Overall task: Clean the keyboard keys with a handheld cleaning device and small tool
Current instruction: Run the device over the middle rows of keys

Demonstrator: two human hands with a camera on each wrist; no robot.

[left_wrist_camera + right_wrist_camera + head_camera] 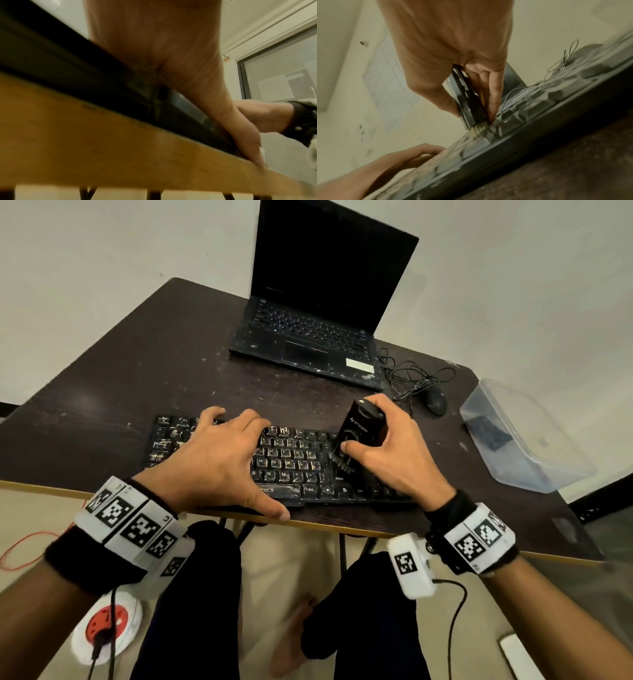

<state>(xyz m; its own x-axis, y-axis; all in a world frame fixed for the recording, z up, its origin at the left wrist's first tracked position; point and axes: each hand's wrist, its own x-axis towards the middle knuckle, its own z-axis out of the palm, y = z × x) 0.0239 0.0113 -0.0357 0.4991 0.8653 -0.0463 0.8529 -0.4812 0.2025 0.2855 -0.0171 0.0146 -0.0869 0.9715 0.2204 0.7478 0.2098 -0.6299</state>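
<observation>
Keyboard (291, 463) lies along the table's (144, 364) near edge, its long axis parallel to that edge, the keys smeared with pale dust. The left hand (219, 453) rests flat on the keyboard's left half with fingers spread and straight, the thumb (240, 128) reaching down over the keyboard's front to the table's yellow edge band; this hand hides most of the left keys. The right hand (387, 453) grips a black handheld cleaning device (363, 429), thumb on its front face and fingers wrapped behind. The device stands steeply upright, its top leaning away toward the far edge, its long axis nearly vertical, with the bristled brush end (342, 465) pointing down onto the keys at the keyboard's right part. In the right wrist view the bristles (479, 128) touch the keycaps beside one fingertip (493, 108). The keyboard's right end is hidden under the right hand and wrist. Lettering on the device is too blurred to read fully. At the far edge stands an open laptop (318, 313) with a dark screen; a mouse (435, 400) with tangled cable lies to its right. A clear plastic container (520, 440) overhangs the table's right edge.
</observation>
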